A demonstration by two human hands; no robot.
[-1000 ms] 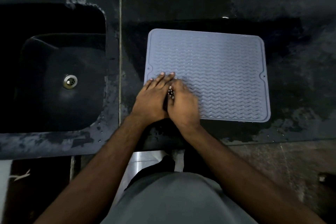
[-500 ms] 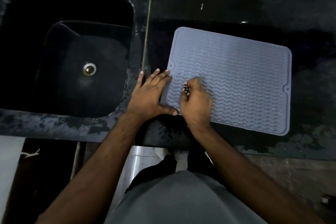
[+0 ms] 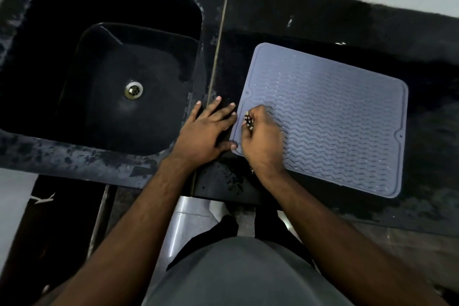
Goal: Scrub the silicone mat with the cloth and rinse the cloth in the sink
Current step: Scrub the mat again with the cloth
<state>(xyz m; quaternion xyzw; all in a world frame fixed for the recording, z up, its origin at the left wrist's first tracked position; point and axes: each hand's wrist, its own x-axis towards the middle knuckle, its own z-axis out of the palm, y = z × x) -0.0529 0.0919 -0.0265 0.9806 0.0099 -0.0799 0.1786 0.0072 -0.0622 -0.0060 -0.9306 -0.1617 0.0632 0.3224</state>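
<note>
Head view: cloth (image 3: 248,122) mostly hidden inside curled right hand (image 3: 262,139), only a small dark-and-light patterned scrap peeking out at 9 o'clock of the fist. Hard to make out more of it. Grey silicone mat (image 3: 330,119), ribbed in wavy lines, lying flat on black counter (image 3: 310,22), at 3 o'clock from dark sink (image 3: 119,69). Left hand (image 3: 206,131) spread flat, fingers straight, gripping nothing, pressed on counter just beside mat's near-left corner.

A kitchen: black stone counter (image 3: 310,20) with sunken sink (image 3: 74,69) and drain (image 3: 134,90).
</note>
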